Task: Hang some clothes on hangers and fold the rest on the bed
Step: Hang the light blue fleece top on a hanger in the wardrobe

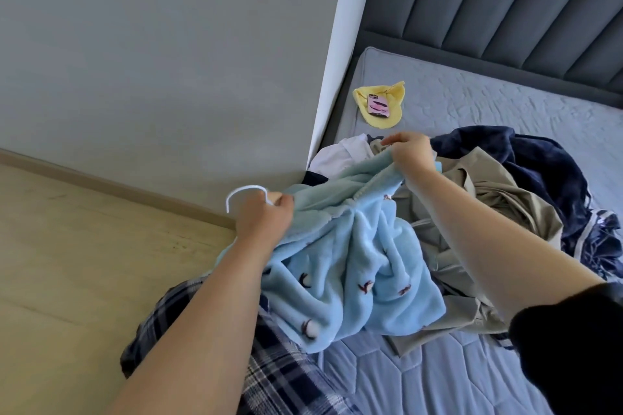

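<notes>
A light blue fleece garment (354,256) with small dark embroidered figures hangs between my hands over the edge of the bed (472,104). My left hand (264,217) grips the neck of a white hanger (244,194), whose hook sticks up past my fingers; the rest of the hanger is hidden in the fleece. My right hand (409,150) pinches the garment's upper edge and holds it up. Behind it lies a pile of clothes: a beige garment (488,212), a dark navy fleece (539,162) and a white piece (340,155).
A yellow cloth (387,111) with a pink phone (379,105) on it lies near the head of the bed. A grey padded headboard (505,3) rises behind. A grey wall (151,61) and wooden floor (67,263) are on the left. Plaid trousers (269,364) show below.
</notes>
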A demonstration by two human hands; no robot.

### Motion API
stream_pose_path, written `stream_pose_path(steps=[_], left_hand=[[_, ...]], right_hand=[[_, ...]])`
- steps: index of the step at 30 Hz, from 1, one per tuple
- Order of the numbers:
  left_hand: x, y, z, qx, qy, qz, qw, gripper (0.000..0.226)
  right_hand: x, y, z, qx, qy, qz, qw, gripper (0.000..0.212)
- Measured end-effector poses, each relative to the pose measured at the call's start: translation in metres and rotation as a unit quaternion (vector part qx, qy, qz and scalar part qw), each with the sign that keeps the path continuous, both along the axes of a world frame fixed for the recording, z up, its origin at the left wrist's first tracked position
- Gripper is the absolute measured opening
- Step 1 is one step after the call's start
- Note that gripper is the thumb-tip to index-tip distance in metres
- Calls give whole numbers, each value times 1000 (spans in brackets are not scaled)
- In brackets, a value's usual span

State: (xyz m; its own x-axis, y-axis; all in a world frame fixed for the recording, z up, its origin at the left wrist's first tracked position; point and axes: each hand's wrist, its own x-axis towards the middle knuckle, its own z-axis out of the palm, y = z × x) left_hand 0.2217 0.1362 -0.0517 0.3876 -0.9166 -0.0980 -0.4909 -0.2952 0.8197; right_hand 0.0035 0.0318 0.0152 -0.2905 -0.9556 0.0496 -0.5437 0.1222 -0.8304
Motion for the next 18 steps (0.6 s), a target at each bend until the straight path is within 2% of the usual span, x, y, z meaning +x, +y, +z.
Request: stream_pose_path(steps=[2,3,5,7,9,13,15,17,18], left_hand=[[-2,1,0,-21,45,-9,999,34],[-4,3,0,-21,47,-15,999,35],[-7,6,1,-7,32,-19,999,37],[-8,8,-1,14,21,-31,999,40],[-7,11,-1,26,8,-60,998,39],[-3,25,-1,53,-31,-105,993,24],[-1,31,-5,83,-60,-109,989,27],[-3,35,-9,102,-81,-130,983,32],[-4,36,-10,103,-85,-142,981,32]], right_hand=[[-7,2,-1,77,-174,11,982,22],[-9,6,-6,126,-205,28,970,17],[-11,15,-23,230,-205,27,951,39],[-9,26,-35,297,-257,11,920,49],[-8,31,-40,317,-296,-3,901,48],[-15,43,-50,303,-307,-27,902,36],[-19,50,-56,294,-242,-22,924,40],[-20,60,-56,271,-36,-13,962,37],[-22,62,-59,224,88,-3,971,31]])
